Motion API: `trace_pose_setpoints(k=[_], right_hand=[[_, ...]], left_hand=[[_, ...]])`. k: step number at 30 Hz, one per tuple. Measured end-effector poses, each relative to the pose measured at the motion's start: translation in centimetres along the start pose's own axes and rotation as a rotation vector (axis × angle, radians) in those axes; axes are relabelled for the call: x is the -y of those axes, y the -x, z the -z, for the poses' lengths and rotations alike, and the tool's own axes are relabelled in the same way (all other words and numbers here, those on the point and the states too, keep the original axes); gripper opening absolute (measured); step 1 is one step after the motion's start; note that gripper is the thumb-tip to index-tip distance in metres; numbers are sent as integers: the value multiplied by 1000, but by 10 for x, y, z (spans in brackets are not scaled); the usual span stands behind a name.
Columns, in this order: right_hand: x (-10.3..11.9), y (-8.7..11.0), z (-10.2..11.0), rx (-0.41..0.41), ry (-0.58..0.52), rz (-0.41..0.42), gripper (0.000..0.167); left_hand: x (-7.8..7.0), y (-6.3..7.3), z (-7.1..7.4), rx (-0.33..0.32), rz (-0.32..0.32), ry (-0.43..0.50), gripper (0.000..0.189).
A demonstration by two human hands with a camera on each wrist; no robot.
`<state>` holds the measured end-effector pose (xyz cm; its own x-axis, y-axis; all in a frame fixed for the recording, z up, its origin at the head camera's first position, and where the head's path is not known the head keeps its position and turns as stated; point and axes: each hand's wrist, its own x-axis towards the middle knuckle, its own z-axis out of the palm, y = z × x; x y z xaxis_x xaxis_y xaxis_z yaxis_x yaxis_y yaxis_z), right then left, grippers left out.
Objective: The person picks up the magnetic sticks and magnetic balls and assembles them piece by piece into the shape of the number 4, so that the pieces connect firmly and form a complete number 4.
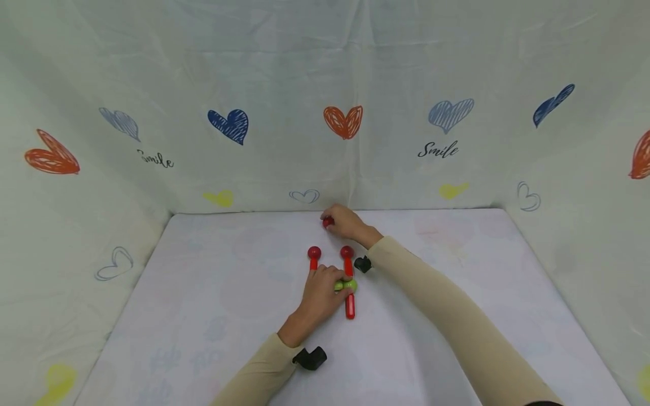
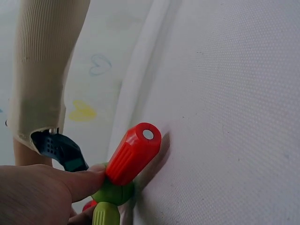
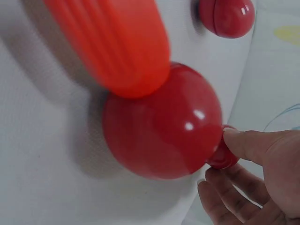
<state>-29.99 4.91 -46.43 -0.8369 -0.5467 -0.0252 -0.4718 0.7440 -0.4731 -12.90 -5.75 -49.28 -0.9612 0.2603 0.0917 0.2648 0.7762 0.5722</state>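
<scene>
My right hand [image 1: 348, 222] pinches a red ball [image 1: 328, 223] between thumb and fingers near the table's back edge. Closer in, my left hand [image 1: 321, 292] lies over a toy frame of sticks and balls, thumb and fingers pinching a green ball [image 1: 351, 286]. A light green stick [image 2: 106, 214] joins that ball, and the fingers partly cover it. From the green ball a red stick [image 1: 350, 307] points toward me; its tip has a silvery disc. Another red stick [image 1: 348, 267] leads away to a red ball [image 1: 347, 252]. At left, a second red ball [image 1: 314, 252] caps a partly hidden red stick [image 1: 313, 263].
The white-covered table [image 1: 213, 293] meets a pale cloth wall [image 1: 284, 67] with printed hearts behind and at the sides. Black wrist cameras sit on both sleeves; the right one [image 1: 363, 264] hangs close beside the right red ball.
</scene>
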Motion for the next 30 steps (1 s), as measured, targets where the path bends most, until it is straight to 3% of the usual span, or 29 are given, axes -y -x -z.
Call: trace_pose_setpoints(k=[6, 15, 22, 30], right_hand=[[-4, 7, 2, -11, -61, -54, 30], [-16, 30, 8, -106, -275, -158, 28], [-23, 60, 15, -168, -439, -246, 31], [-26, 107, 10, -153, -637, -330, 34]], left_hand=[[-1, -1, -1, -12, -10, -1, 27], [0, 0, -2, -9, 0, -18, 28], [2, -1, -4, 4, 21, -20, 28], [0, -1, -2, 0, 27, -17, 28]])
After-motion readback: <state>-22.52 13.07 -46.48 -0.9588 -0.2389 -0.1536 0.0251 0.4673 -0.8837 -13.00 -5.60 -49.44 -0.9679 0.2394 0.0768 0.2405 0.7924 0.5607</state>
